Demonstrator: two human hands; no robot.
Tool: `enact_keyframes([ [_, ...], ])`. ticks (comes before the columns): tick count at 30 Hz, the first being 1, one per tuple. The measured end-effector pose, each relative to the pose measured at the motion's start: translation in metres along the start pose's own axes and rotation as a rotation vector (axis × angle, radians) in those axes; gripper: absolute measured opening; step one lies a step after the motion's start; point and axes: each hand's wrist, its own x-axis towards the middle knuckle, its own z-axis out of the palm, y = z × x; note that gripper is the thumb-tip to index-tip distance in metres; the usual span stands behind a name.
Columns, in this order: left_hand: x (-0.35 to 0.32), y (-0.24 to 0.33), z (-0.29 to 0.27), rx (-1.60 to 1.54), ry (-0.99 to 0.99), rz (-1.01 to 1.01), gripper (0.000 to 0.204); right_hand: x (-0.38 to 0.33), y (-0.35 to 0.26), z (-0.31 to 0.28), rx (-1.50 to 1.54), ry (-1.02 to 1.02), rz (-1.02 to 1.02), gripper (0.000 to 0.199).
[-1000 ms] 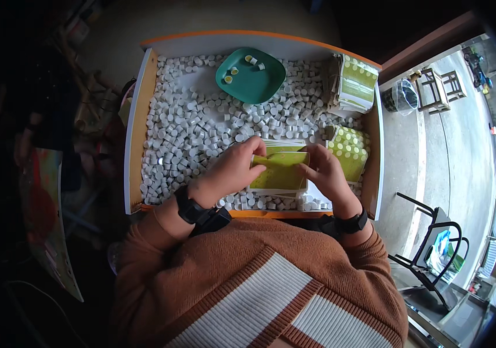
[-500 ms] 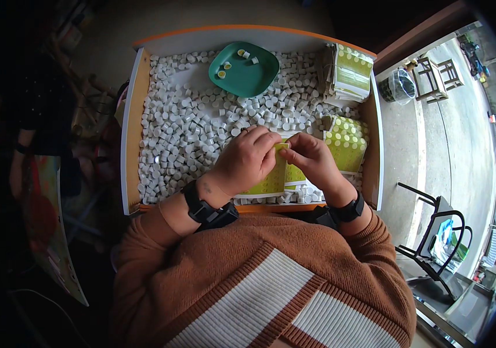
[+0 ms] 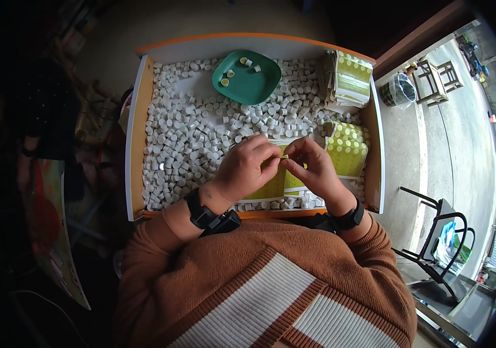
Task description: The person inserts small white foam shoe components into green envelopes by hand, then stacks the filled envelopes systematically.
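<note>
My left hand (image 3: 249, 165) and my right hand (image 3: 316, 168) meet fingertip to fingertip over a yellow-green sticker sheet (image 3: 272, 189). A small yellow-green piece (image 3: 284, 156) shows between their pinched fingers; whether it is a loose sticker or part of a sheet I cannot tell. Both hands are closed, thumb against fingers. Under them the sheet lies on white caps (image 3: 187, 130), partly covered by my left hand. Beyond the hands, a green tray (image 3: 251, 87) holds several caps, some with round yellow tops.
A shallow box with an orange-edged rim (image 3: 253, 35) surrounds the caps. Stacked sticker sheets (image 3: 352, 78) and a second pile (image 3: 345, 151) stand along its right side. A chair (image 3: 442, 243) and a bin (image 3: 399, 91) are to the right. Another person's sleeve (image 3: 39, 110) shows dimly at left.
My fingertips have come closer together, and the small yellow-green piece now shows between them. The box and its contents appear slightly lower in the view.
</note>
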Motion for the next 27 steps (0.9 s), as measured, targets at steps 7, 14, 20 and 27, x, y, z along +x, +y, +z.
enact_keyframes([
  [7, 0.002, -0.001, -0.004, 0.077, 0.037, 0.064, 0.016, 0.003, 0.004, -0.001, -0.039, 0.008, -0.029, 0.009],
  [14, -0.003, 0.0, -0.012, 0.082, 0.092, 0.104, 0.021, 0.003, 0.0, -0.001, 0.254, -0.006, 0.084, 0.007],
  [20, -0.001, -0.007, -0.012, -0.097, 0.023, 0.005, 0.016, 0.004, 0.001, -0.002, 0.242, -0.014, -0.013, 0.008],
  [27, 0.0, -0.008, -0.009, -0.255, -0.001, -0.129, 0.011, 0.007, -0.007, 0.002, -0.043, 0.029, -0.118, 0.008],
])
